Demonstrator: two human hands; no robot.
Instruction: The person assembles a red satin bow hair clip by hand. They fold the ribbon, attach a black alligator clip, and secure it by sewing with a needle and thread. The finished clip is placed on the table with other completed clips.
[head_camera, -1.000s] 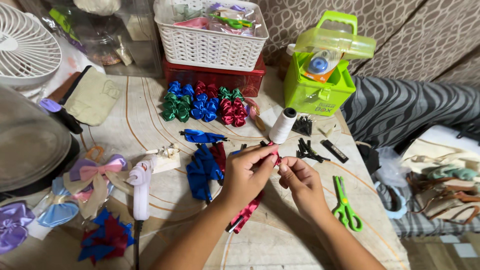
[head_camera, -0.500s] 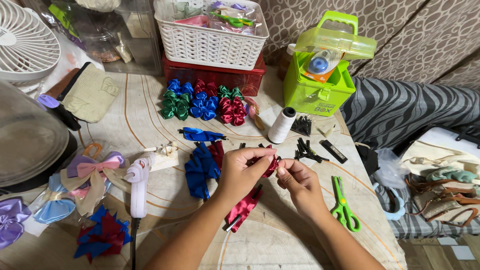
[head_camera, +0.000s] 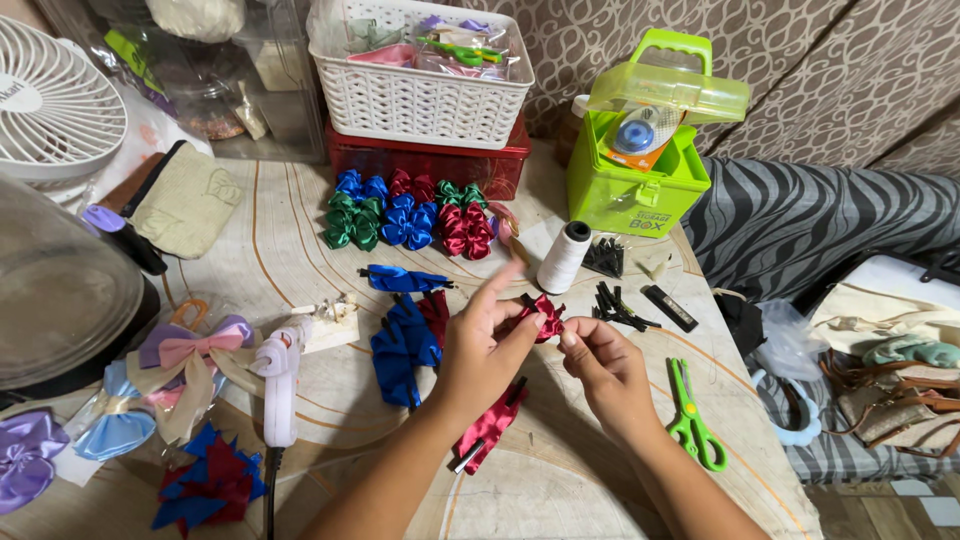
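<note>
My left hand (head_camera: 485, 345) pinches a folded red satin ribbon piece (head_camera: 543, 315) above the table, index finger raised. My right hand (head_camera: 604, 368) meets it from the right, fingertips closed right at the ribbon's lower edge; whether they hold thread or a needle I cannot tell. Under my left wrist lies a longer red ribbon strip (head_camera: 490, 428). Blue ribbon pieces (head_camera: 402, 343) lie just left of my hands. A white thread spool (head_camera: 564, 257) stands beyond them.
Finished ribbon flowers (head_camera: 408, 215) in blue, green and red lie before a red box (head_camera: 420, 165) under a white basket (head_camera: 420, 85). A green box (head_camera: 640, 170), black hair clips (head_camera: 620, 305), green scissors (head_camera: 690, 415), a glue gun (head_camera: 280, 385), bows (head_camera: 185, 365) and a fan (head_camera: 55, 100) surround them.
My hands have lifted slightly and the red ribbon piece is bunched tighter between my fingers. My left index finger now points up. The long red strip stays on the table.
</note>
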